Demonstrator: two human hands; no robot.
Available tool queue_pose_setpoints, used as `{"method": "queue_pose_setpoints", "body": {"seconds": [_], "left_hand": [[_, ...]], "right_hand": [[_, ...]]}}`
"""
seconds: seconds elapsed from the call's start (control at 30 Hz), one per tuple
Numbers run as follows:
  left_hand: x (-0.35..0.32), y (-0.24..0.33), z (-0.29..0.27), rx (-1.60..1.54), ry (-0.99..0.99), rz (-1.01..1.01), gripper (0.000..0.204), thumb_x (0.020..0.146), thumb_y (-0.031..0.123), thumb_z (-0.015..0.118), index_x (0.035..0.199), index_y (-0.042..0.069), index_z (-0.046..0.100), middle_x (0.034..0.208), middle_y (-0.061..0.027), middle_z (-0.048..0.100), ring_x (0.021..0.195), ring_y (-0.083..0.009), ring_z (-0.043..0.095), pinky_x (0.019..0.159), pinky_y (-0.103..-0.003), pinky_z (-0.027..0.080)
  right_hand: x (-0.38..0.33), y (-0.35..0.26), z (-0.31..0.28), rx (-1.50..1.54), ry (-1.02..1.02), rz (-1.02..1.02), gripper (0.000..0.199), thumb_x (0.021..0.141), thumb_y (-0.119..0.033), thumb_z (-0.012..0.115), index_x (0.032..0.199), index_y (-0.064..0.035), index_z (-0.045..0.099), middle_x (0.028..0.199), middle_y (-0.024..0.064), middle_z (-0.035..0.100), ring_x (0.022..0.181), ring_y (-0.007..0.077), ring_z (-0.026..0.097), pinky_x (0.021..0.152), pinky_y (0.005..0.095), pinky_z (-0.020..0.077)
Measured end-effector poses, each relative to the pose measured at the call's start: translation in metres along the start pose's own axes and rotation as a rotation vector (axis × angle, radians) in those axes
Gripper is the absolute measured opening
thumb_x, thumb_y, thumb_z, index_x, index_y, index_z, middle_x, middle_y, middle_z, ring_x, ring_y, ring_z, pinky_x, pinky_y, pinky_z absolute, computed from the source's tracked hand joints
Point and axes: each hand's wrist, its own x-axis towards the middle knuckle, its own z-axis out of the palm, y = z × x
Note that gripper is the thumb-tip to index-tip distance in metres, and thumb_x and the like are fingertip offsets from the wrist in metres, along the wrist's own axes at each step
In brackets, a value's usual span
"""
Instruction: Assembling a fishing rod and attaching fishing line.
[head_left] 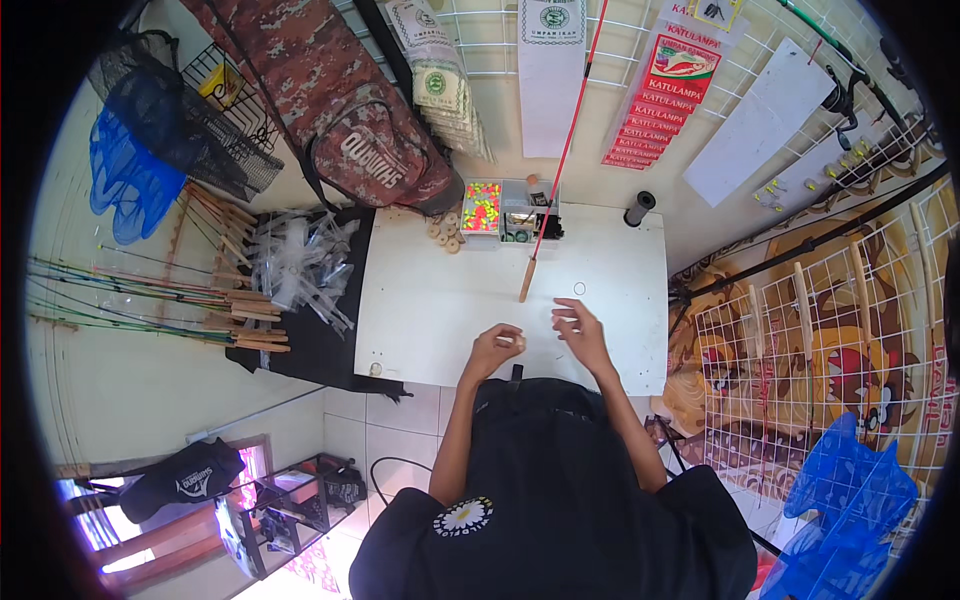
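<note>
Over the near part of the white table (420, 330), my left hand (495, 352) is closed, with its thumb and fingers drawn together. Something small and pale shows at those fingertips, too small to make out. My right hand (582, 335) is a little to the right, its fingers apart and curved toward the left hand; I see nothing in it. Just beyond both hands lies the wooden handle (527, 280) of a thin red fishing rod (568, 150), which slants up toward the wall grid. A small ring (580, 289) rests on the table beyond my right hand.
At the table's back stand a box of bright coloured beads (482, 207), a compartment tray (518, 222), several pale rolls (445, 232) and a dark cylinder (640, 208). Several wooden-handled rods (258, 320) and clear plastic packets (300, 265) lie left. A wire grid (800, 340) stands right.
</note>
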Motion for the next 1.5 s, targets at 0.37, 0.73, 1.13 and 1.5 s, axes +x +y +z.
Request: {"method": "queue_pose_setpoints", "body": {"seconds": [0.37, 0.73, 1.13, 1.5], "left_hand": [[-0.038, 0.029, 0.01, -0.072, -0.35, -0.084, 0.036, 0.083, 0.023, 0.074, 0.11, 0.0, 0.065, 0.093, -0.0047, 0.067, 0.074, -0.0101, 0.06, 0.064, -0.024, 0.047], [-0.047, -0.01, -0.01, -0.209, 0.23, -0.076, 0.029, 0.086, 0.017, 0.07, 0.107, -0.001, 0.065, 0.087, -0.0077, 0.066, 0.076, -0.0121, 0.061, 0.068, -0.026, 0.049], [0.02, 0.065, -0.038, -0.24, 0.498, 0.162, 0.031, 0.084, 0.017, 0.072, 0.109, 0.0, 0.066, 0.096, -0.0079, 0.066, 0.076, -0.0115, 0.061, 0.065, -0.025, 0.049], [0.136, 0.11, -0.037, -0.068, 0.527, 0.344, 0.033, 0.08, 0.02, 0.075, 0.107, 0.002, 0.069, 0.097, -0.0099, 0.068, 0.083, -0.0148, 0.064, 0.075, -0.027, 0.051]], "right_hand": [[-0.019, -0.003, 0.015, 0.228, -0.257, -0.011, 0.023, 0.094, -0.01, 0.057, 0.115, -0.0015, 0.059, 0.099, 0.0129, 0.069, 0.092, 0.017, 0.067, 0.077, 0.0285, 0.0539], [-0.031, 0.003, 0.002, 0.169, -0.046, 0.134, 0.037, 0.092, -0.022, 0.062, 0.125, -0.006, 0.054, 0.106, 0.0124, 0.067, 0.089, 0.0169, 0.065, 0.075, 0.0297, 0.0528], [-0.018, -0.01, 0.021, 0.058, -0.173, 0.077, 0.052, 0.089, -0.02, 0.065, 0.136, -0.011, 0.045, 0.123, 0.0178, 0.055, 0.09, 0.0173, 0.061, 0.078, 0.0315, 0.0501], [0.069, -0.031, -0.016, 0.018, 0.084, -0.12, 0.047, 0.089, -0.014, 0.061, 0.134, -0.0128, 0.047, 0.119, 0.0162, 0.06, 0.086, 0.0164, 0.063, 0.078, 0.03, 0.0504]]}}
